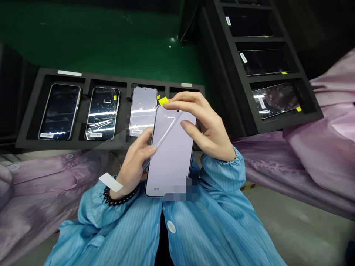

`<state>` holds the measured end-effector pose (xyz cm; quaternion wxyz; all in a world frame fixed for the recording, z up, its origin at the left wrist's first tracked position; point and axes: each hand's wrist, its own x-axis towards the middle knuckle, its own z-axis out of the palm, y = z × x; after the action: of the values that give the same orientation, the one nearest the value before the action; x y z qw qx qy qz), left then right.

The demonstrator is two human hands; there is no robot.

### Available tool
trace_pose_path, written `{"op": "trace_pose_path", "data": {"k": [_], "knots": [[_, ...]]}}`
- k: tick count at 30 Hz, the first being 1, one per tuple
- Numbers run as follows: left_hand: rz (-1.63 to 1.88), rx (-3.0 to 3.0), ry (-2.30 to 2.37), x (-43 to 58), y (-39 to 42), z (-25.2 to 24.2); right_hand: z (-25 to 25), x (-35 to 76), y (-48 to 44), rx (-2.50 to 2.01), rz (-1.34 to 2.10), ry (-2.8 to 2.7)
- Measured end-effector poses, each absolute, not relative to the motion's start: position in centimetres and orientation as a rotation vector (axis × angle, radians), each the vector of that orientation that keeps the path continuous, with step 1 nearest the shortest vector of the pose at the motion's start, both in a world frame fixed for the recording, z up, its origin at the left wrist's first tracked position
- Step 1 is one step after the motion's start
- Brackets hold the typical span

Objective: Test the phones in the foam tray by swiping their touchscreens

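A smartphone (170, 162) with a lit, pale lilac screen is tilted upright in front of my chest. My left hand (135, 159) grips its left edge, thumb at the front and the other fingers partly hidden. Clear protective film (168, 132) lies partly lifted over the screen, with a diagonal fold running down towards my left thumb. My right hand (206, 125) curls over the phone's top, fingertips at the film's yellow tab (163, 101) and thumb over the screen. A white label (111, 182) appears beside my left wrist, apparently on the film.
Behind the phone, a black foam tray (124, 82) holds several phones in slots, including a lit one (143, 111). Another black tray (249, 83) at the right also holds phones. People in pink clothing sit on both sides (50, 184).
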<state>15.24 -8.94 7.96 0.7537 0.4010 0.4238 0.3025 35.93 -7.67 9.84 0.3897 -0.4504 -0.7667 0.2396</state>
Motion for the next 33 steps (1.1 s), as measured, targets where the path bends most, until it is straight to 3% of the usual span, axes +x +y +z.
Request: {"op": "trace_pose_path", "data": {"k": [17, 26, 33], "knots": [[0.666, 0.828, 0.949, 15.3, -8.5, 8.1, 8.1, 35.9, -6.5, -1.042, 0.770, -1.902], [0.643, 0.783, 0.899, 15.3, -8.5, 8.1, 8.6, 35.6, -6.8, -1.248, 0.782, -1.816], [0.614, 0.834, 0.909, 15.4, -5.5, 7.7, 8.6, 35.8, -7.6, -0.942, 0.799, -1.429]]}}
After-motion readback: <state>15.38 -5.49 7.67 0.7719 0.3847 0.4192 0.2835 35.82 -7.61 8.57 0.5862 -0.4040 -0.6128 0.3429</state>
